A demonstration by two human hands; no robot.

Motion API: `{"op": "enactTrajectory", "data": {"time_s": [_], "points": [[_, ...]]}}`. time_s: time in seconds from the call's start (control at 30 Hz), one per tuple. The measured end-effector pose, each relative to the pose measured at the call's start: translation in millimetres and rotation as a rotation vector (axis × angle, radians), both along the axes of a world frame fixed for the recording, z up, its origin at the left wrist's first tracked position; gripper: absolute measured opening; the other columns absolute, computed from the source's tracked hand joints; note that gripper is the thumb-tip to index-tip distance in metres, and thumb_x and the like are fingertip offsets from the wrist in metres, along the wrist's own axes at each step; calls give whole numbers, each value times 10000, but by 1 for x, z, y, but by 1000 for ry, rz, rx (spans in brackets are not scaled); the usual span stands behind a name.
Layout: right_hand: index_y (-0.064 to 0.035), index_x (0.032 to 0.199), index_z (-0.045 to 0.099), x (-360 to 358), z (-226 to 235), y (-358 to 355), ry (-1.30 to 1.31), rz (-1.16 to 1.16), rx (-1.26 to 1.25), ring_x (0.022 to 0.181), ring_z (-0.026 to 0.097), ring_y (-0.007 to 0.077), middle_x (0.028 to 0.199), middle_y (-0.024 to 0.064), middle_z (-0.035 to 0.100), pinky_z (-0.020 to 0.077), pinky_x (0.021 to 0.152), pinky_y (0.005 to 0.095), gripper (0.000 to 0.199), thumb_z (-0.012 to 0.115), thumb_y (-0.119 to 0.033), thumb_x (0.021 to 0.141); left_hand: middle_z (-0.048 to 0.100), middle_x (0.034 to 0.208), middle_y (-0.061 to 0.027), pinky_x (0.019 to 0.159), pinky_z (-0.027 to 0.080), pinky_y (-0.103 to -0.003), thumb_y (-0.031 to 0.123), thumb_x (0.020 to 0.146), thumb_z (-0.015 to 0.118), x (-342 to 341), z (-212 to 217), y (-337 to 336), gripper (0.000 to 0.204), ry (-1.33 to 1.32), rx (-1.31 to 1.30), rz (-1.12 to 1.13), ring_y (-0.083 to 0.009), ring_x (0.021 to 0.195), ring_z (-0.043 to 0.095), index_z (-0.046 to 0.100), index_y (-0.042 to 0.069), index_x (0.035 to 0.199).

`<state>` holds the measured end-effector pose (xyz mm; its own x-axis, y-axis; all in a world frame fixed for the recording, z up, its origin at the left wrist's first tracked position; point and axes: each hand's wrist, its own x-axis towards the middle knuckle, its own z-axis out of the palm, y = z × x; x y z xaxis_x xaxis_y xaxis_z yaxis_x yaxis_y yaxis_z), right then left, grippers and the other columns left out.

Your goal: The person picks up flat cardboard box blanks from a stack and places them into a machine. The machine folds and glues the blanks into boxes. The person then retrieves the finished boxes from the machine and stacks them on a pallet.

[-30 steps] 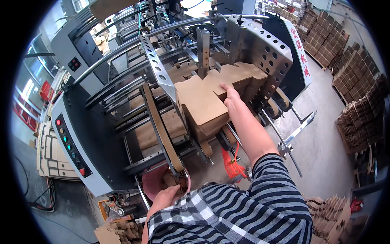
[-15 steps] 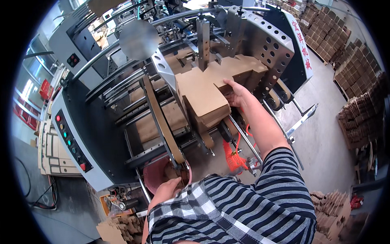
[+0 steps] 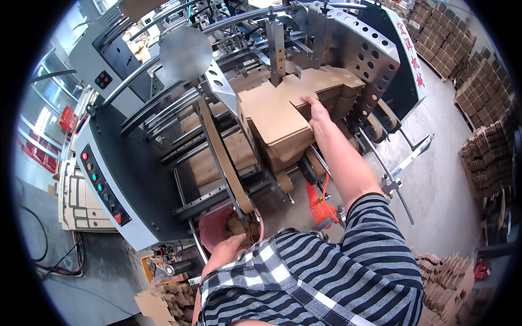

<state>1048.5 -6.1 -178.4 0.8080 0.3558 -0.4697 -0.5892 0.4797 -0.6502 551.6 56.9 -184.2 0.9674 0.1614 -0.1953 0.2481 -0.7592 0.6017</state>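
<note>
At a carton-folding machine (image 3: pixel 133 174) spanning 9 to 2 o'clock, even palm pressure should work best; concrete floor (image 3: pixel 429 217) at 4 o'clock gives me swing room. A perforated steel guide plate (image 3: pixel 380 62) edges the stack of notched cardboard blanks (image 3: pixel 274 114) at 1 o'clock; a pink bucket (image 3: pixel 211 231) sits at 7. My right hand (image 3: pixel 319 115) lays its thumb atop the stack, fingers hidden, pinch uncertain; my left hand (image 3: pixel 224 252), over the bucket, is too covered to read.
</note>
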Motion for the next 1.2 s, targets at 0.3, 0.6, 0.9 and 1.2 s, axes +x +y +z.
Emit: {"op": "enactTrajectory", "data": {"time_s": [0.3, 0.6, 0.9, 1.2], "points": [[25, 1055, 573, -24, 17, 4, 10, -13, 123, 889, 621, 297, 984, 149, 629, 510, 830, 447, 375, 710, -93, 726, 598, 1158, -191, 856, 493, -400, 112, 820, 628, 4, 13, -4, 450, 65, 8, 27, -356, 1040, 589, 520, 38, 1250], [148, 1226, 468, -9, 58, -42, -257, 847, -832, 905, 658, 287, 1087, 282, 604, 523, 788, 345, 1027, 600, -715, 686, 593, 1166, -191, 874, 480, -414, 116, 806, 645, 4, -1, 2, 462, 105, -81, 28, -369, 1048, 576, 516, 42, 1243], [-24, 1078, 599, -38, 52, -15, -353, 548, -671, 766, 634, 198, 951, 92, 642, 501, 637, 349, 455, 698, -370, 799, 594, 1154, -198, 872, 479, -413, 150, 821, 655, 5, -2, 0, 453, 83, -77, 26, -372, 1051, 573, 515, 33, 1236], [-14, 937, 654, -40, 70, -26, -475, 607, -985, 667, 656, 226, 799, 108, 676, 503, 602, 357, 473, 626, -468, 808, 597, 1146, -195, 870, 477, -419, 150, 795, 675, 11, 1, 4, 481, 55, -16, -49, -376, 1037, 577, 514, 39, 1234]]}}
